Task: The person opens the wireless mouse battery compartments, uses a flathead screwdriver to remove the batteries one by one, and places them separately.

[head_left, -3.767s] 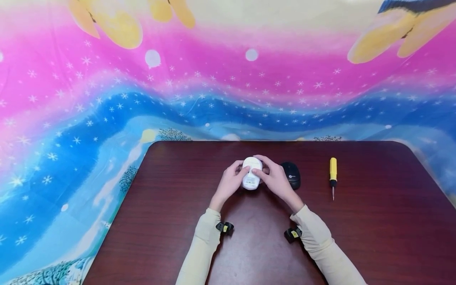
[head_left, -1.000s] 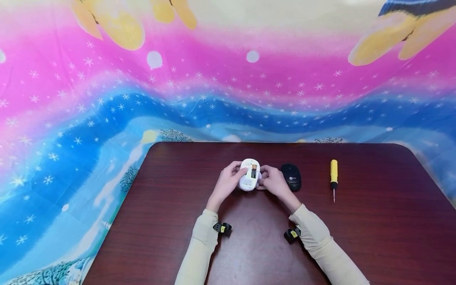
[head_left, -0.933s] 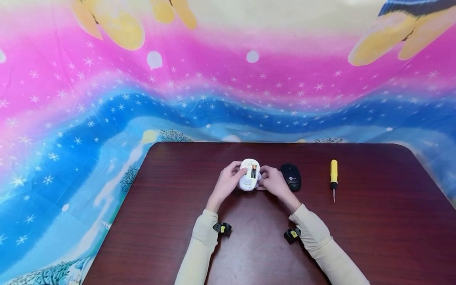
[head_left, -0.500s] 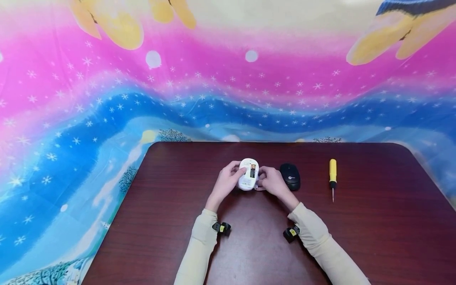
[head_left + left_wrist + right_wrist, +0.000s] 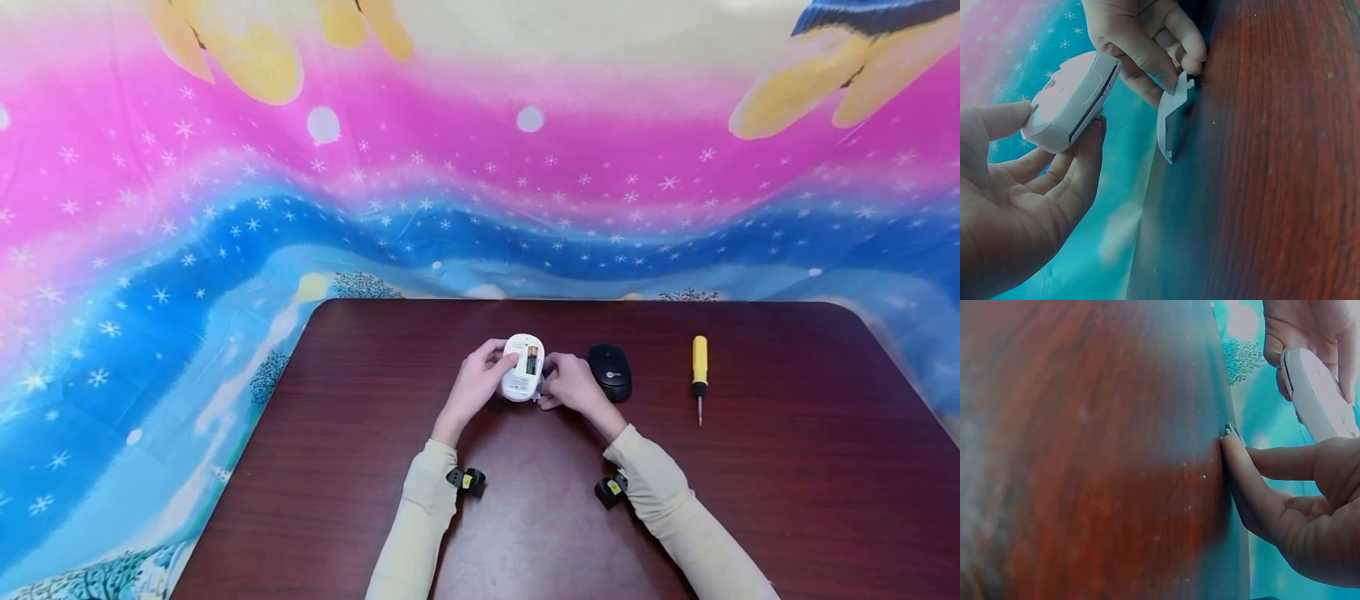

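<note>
In my left hand I hold a white computer mouse, underside up, thumb on its base and fingers beneath. Its battery bay is uncovered, and batteries show inside. My right hand, just to the right of the mouse, pinches a thin white battery cover between thumb and fingers. The left wrist view shows the cover apart from the mouse, low near the tabletop. From the right wrist only a sliver of the cover shows past the fingertips.
A black mouse lies on the dark wooden table close to my right hand. Farther right rests a yellow-handled screwdriver, tip toward me. A colourful printed cloth hangs behind the table's far edge.
The mouse's cover has come off since the oldest frame, exposing the batteries. My right hand now holds that cover and has shifted it slightly down; my left hand keeps the mouse.
</note>
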The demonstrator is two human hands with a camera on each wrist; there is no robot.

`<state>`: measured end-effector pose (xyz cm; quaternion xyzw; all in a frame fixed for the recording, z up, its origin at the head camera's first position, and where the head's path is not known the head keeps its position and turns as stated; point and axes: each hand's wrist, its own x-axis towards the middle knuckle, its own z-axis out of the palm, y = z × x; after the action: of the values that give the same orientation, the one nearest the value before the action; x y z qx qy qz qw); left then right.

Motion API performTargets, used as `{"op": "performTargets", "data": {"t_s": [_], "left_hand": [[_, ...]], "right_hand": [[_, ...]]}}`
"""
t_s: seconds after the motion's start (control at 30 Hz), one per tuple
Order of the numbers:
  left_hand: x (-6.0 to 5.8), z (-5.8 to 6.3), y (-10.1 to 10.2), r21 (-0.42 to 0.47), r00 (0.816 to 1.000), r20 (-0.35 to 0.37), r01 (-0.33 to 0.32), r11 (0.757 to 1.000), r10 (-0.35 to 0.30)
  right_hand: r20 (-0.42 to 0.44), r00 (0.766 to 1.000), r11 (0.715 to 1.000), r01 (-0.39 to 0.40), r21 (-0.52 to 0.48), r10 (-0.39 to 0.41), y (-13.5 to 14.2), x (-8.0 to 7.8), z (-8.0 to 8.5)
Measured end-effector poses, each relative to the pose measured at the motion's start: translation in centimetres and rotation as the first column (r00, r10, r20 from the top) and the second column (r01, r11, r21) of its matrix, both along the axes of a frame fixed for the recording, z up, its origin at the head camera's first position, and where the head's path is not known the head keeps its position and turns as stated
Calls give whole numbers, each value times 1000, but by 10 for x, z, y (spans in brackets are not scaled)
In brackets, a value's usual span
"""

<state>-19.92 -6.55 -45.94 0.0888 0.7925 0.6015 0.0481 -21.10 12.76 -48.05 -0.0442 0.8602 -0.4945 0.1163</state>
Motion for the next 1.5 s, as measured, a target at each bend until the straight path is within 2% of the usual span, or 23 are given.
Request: {"op": "performTargets", "data": {"t_s": [0.17, 0.4, 0.67, 0.97, 1.17, 1.5], "left_hand": [[0, 1, -1, 0, 1000, 5, -4, 1000, 4], [-1, -2, -2, 11, 1000, 6, -7, 1000, 7], [-2, -2, -2, 13, 1000, 2, -19, 1000, 19], [-2, -2, -3, 0, 1000, -2, -16, 1000, 16], [-1, -2, -3, 9, 1000, -1, -23, 1000, 23], [-3, -6, -2, 19, 1000, 1, -25, 1000, 25]], "right_hand": [[71, 997, 996, 17, -86, -11, -1, -1, -1], [85, 996, 997, 30, -65, -25, -2, -2, -1], [75, 997, 998, 16, -53, -12, -2, -1, -1], [46, 999, 996, 30, -84, -26, 0, 3, 1], [3, 998, 989, 61, -133, -61, 5, 6, 7], [-33, 998, 991, 56, -121, -61, 16, 12, 19]]}}
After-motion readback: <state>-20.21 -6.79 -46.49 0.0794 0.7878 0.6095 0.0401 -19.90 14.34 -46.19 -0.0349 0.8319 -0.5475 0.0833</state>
